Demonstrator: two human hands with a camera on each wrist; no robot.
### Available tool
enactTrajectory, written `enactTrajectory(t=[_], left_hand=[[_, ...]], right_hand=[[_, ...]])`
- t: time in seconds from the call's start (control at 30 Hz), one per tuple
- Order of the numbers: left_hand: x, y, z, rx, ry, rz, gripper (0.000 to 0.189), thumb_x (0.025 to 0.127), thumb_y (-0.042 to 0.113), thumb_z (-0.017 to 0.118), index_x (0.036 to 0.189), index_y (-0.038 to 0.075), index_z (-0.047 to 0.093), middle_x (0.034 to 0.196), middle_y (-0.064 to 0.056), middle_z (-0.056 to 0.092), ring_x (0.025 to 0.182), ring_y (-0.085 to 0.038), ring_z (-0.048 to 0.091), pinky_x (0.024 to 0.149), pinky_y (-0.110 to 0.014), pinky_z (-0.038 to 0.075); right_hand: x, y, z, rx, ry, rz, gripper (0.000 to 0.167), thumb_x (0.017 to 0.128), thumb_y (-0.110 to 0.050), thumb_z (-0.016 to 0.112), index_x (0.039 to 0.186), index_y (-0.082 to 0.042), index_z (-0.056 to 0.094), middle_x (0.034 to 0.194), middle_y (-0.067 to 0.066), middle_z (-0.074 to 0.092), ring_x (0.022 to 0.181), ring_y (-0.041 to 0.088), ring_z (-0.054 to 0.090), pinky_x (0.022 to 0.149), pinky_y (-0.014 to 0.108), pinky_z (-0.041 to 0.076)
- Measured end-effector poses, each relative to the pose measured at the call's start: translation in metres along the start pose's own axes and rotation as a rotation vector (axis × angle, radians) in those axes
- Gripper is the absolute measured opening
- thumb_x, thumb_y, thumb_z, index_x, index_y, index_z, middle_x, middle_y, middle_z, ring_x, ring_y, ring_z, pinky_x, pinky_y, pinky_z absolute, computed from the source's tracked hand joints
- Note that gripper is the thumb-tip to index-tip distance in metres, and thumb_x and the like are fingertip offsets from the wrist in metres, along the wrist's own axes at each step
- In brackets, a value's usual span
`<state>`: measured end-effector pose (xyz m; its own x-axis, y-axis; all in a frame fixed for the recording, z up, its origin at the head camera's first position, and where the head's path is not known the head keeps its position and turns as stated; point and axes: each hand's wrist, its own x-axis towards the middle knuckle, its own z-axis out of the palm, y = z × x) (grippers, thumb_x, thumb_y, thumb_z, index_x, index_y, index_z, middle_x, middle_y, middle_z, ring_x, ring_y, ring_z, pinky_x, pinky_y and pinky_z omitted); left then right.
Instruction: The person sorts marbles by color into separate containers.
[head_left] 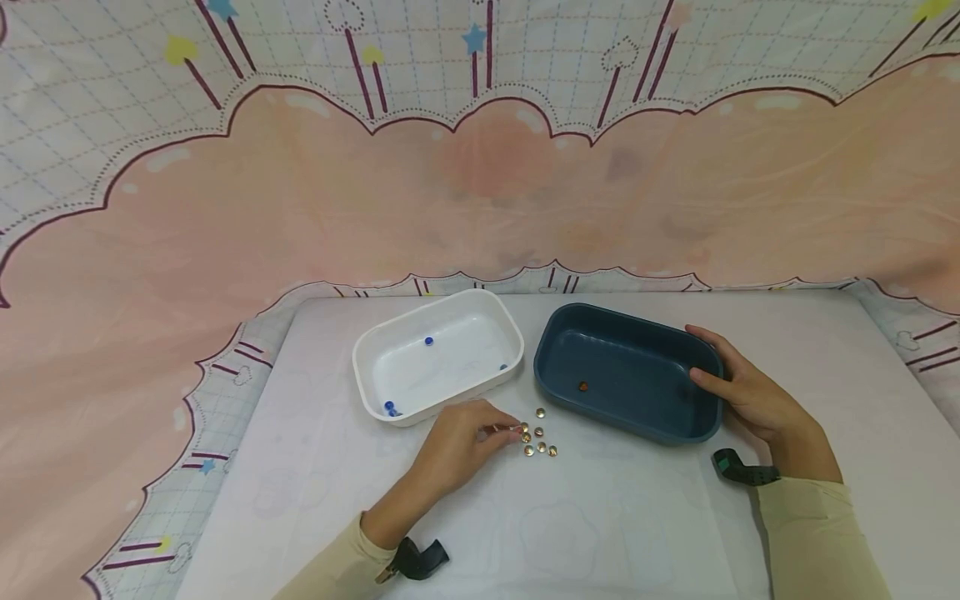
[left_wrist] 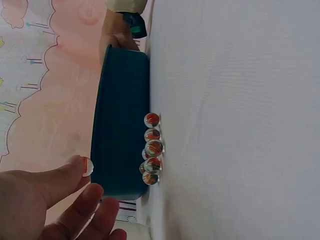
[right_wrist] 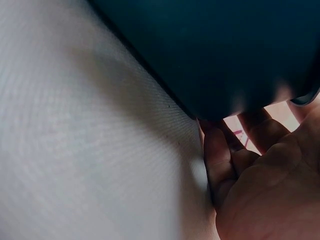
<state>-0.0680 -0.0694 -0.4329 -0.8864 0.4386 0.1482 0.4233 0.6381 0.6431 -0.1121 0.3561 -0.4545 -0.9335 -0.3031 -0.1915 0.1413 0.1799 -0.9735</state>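
Left hand (head_left: 457, 446) pinches a marble (left_wrist: 88, 167), right hand (head_left: 761, 400) grips a blue tub (head_left: 637, 367)

Just right of the left hand, loose marbles (head_left: 539, 432) lie on the table (head_left: 615, 525); beyond it stands a white tub (head_left: 461, 358) holding small blue pieces (head_left: 429, 341). The blue tub, a brown marble (head_left: 582, 387) inside, lies left of the right hand.

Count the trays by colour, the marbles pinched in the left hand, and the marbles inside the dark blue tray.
White tray: 1
Dark blue tray: 1
Pinched marble, in the left hand: 1
Marble inside the dark blue tray: 1
Total: 4
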Motion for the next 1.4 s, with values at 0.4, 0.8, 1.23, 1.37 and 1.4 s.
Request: enactTrajectory(t=[0.4, 0.8, 1.23, 1.37, 1.4], left_hand=[[0.005, 0.011, -0.009, -0.044, 0.025, -0.003, 0.019, 0.095, 0.026, 0.074, 0.111, 0.017, 0.076, 0.081, 0.012, 0.063, 0.068, -0.002, 0.052, 0.06, -0.019, 0.048], [0.016, 0.021, -0.01, -0.1, 0.045, -0.037, 0.019, 0.097, 0.03, 0.071, 0.113, 0.021, 0.075, 0.059, 0.009, 0.04, 0.054, -0.006, 0.037, 0.05, -0.021, 0.031], [0.034, 0.029, -0.006, -0.227, 0.053, 0.01, 0.018, 0.098, 0.028, 0.07, 0.113, 0.019, 0.073, 0.054, 0.009, 0.03, 0.048, -0.005, 0.027, 0.047, -0.02, 0.023], [0.039, 0.031, -0.005, -0.26, 0.043, 0.013, 0.017, 0.098, 0.028, 0.07, 0.112, 0.018, 0.073, 0.054, 0.008, 0.03, 0.048, -0.005, 0.027, 0.046, -0.02, 0.022], [0.04, 0.032, -0.004, -0.267, 0.04, 0.014, 0.018, 0.098, 0.028, 0.07, 0.112, 0.018, 0.073, 0.055, 0.008, 0.03, 0.048, -0.005, 0.027, 0.046, -0.02, 0.022]], right_hand=[[0.0, 0.001, -0.001, -0.005, 0.001, 0.006, 0.073, 0.106, -0.01, 0.054, 0.164, -0.03, 0.015, 0.17, 0.016, -0.012, 0.153, 0.044, -0.008, 0.116, 0.075, -0.002], [0.001, 0.003, -0.002, 0.001, 0.006, 0.009, 0.073, 0.106, -0.01, 0.054, 0.164, -0.03, 0.015, 0.171, 0.015, -0.014, 0.154, 0.045, -0.012, 0.116, 0.075, -0.003], [0.001, 0.002, -0.001, -0.005, 0.01, 0.017, 0.073, 0.106, -0.011, 0.055, 0.164, -0.03, 0.015, 0.171, 0.014, -0.013, 0.154, 0.045, -0.011, 0.117, 0.075, -0.003], [0.0, 0.002, -0.002, -0.004, 0.008, 0.007, 0.073, 0.105, -0.01, 0.055, 0.164, -0.03, 0.015, 0.171, 0.014, -0.014, 0.154, 0.045, -0.013, 0.116, 0.075, -0.005], [0.0, 0.002, -0.002, -0.003, 0.009, 0.007, 0.073, 0.105, -0.01, 0.055, 0.164, -0.031, 0.015, 0.171, 0.014, -0.014, 0.154, 0.044, -0.014, 0.116, 0.075, -0.005]])
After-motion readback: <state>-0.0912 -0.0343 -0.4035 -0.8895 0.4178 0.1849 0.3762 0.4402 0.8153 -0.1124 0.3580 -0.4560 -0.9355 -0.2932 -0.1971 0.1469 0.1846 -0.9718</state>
